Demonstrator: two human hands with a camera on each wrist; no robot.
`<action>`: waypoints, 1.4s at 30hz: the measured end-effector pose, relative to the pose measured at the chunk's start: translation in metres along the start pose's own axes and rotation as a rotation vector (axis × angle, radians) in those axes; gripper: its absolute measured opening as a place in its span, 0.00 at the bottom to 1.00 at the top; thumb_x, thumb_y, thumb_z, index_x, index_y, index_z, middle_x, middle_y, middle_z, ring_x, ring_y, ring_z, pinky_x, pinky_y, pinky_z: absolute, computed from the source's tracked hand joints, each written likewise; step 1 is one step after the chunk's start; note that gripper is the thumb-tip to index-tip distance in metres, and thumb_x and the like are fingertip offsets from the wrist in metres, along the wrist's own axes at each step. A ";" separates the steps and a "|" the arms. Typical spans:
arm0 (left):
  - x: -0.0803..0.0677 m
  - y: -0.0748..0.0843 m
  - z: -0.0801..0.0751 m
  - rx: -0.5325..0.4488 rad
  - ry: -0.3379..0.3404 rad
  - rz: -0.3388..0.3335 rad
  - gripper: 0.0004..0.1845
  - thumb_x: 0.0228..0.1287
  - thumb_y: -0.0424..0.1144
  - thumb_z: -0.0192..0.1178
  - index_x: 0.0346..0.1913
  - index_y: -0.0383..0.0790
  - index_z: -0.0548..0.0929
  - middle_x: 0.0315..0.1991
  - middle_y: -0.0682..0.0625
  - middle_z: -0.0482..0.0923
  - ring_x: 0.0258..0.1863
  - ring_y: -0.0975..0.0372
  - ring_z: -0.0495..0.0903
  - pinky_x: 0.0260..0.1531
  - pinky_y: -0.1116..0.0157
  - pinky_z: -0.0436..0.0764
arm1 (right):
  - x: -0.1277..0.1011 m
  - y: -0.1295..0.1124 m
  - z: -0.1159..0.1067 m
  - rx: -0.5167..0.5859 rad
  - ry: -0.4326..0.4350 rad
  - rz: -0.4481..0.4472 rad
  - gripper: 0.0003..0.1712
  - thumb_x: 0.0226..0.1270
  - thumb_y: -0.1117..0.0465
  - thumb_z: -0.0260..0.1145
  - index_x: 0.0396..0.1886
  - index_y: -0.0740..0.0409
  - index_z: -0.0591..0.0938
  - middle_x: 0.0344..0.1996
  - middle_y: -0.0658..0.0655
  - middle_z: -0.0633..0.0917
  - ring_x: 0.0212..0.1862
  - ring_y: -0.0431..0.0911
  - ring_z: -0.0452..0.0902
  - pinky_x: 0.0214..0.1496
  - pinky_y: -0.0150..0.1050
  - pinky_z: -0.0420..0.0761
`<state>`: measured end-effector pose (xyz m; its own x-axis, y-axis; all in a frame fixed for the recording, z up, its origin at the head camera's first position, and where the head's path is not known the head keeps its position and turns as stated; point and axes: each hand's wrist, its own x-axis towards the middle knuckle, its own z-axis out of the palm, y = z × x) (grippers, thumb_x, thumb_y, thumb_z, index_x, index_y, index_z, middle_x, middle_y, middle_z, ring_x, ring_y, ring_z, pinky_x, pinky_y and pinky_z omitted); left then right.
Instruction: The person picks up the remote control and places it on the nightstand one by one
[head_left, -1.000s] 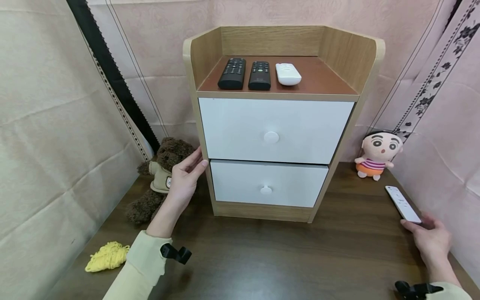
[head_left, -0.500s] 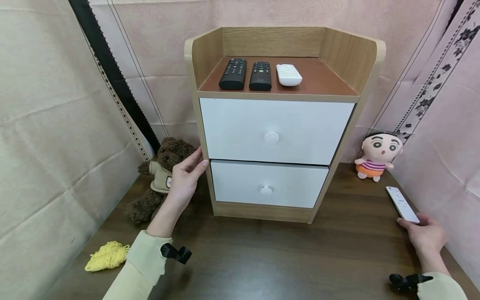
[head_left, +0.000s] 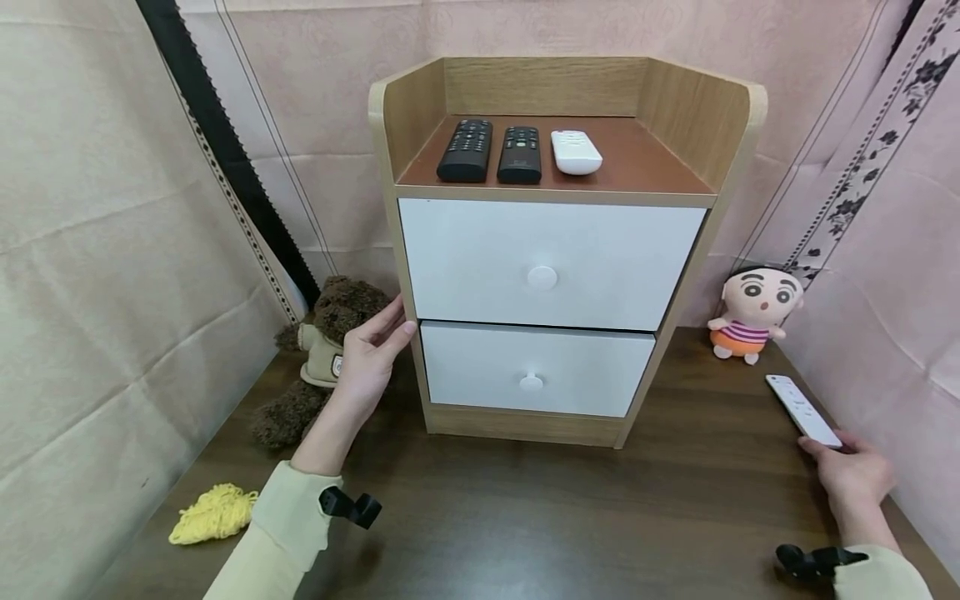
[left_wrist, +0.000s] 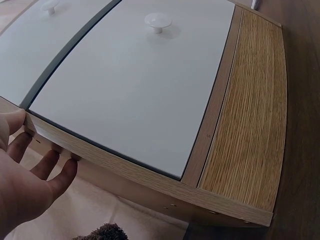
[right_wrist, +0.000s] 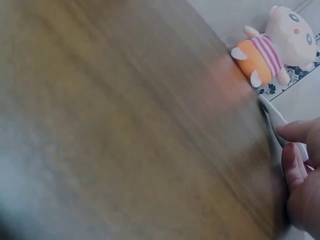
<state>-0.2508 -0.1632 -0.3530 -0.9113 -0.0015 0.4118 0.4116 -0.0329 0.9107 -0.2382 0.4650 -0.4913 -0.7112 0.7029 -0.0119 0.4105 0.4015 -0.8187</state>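
A small wooden cabinet [head_left: 697, 125] with two white drawers stands on the dark table [head_left: 570, 508]. Both the upper drawer [head_left: 600, 262] and the lower drawer [head_left: 480, 367] are closed. On its top lie two black remotes [head_left: 466, 150] [head_left: 520, 154] and a short white remote [head_left: 576, 152]. My left hand [head_left: 367, 358] rests flat against the cabinet's left side [left_wrist: 100, 165], fingers straight [left_wrist: 60, 175]. At the far right, my right hand [head_left: 851, 479] pinches the near end of a long white remote [head_left: 802, 410] lying on the table. The right wrist view is blurred; my fingers [right_wrist: 295, 165] curl over the remote's edge [right_wrist: 272, 120].
A brown teddy bear [head_left: 322, 358] sits just left of the cabinet behind my left hand. Yellow yarn [head_left: 213, 512] lies at the table's front left. A cartoon doll [head_left: 753, 312] stands right of the cabinet near the remote. Fabric walls close in on both sides.
My right hand has drawn closer around the near end of the long white remote, which shifted slightly left. The left hand stays on the cabinet's side.
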 end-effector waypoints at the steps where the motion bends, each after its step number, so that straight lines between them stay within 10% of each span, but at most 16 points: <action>1: 0.000 0.000 0.000 -0.003 0.002 0.000 0.27 0.77 0.27 0.56 0.76 0.35 0.67 0.72 0.40 0.70 0.72 0.56 0.69 0.64 0.67 0.74 | -0.001 -0.001 -0.001 0.036 -0.005 0.021 0.37 0.65 0.54 0.73 0.66 0.73 0.75 0.42 0.68 0.82 0.53 0.57 0.72 0.42 0.29 0.64; 6: 0.000 0.000 0.000 -0.016 0.004 0.000 0.28 0.77 0.27 0.56 0.76 0.36 0.67 0.73 0.40 0.69 0.72 0.56 0.69 0.65 0.66 0.73 | -0.003 -0.001 -0.005 0.408 -0.038 0.141 0.20 0.63 0.62 0.76 0.54 0.54 0.83 0.24 0.33 0.76 0.29 0.29 0.74 0.31 0.21 0.73; 14: -0.001 0.001 0.001 -0.002 -0.004 -0.002 0.28 0.77 0.28 0.56 0.76 0.36 0.67 0.73 0.41 0.69 0.72 0.56 0.68 0.66 0.66 0.73 | -0.007 0.005 -0.011 0.786 -0.004 0.193 0.20 0.60 0.74 0.74 0.29 0.41 0.83 0.22 0.38 0.82 0.22 0.31 0.80 0.25 0.23 0.79; 24: -0.001 -0.001 0.000 -0.016 0.000 -0.012 0.28 0.77 0.28 0.56 0.76 0.36 0.67 0.73 0.41 0.68 0.73 0.56 0.67 0.67 0.65 0.72 | -0.022 -0.006 -0.025 1.195 -0.015 0.176 0.20 0.55 0.84 0.72 0.40 0.57 0.88 0.31 0.49 0.85 0.31 0.37 0.85 0.30 0.29 0.85; 42: -0.001 -0.001 -0.001 -0.024 -0.004 -0.005 0.27 0.77 0.28 0.56 0.75 0.35 0.67 0.73 0.41 0.69 0.72 0.56 0.68 0.67 0.65 0.71 | -0.068 -0.070 -0.049 1.717 -0.327 -0.301 0.22 0.60 0.93 0.55 0.52 0.83 0.81 0.37 0.70 0.86 0.32 0.57 0.87 0.36 0.42 0.89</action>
<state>-0.2505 -0.1638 -0.3539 -0.9131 0.0024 0.4077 0.4069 -0.0566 0.9117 -0.1907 0.4180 -0.4052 -0.8042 0.5067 0.3106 -0.5943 -0.6772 -0.4340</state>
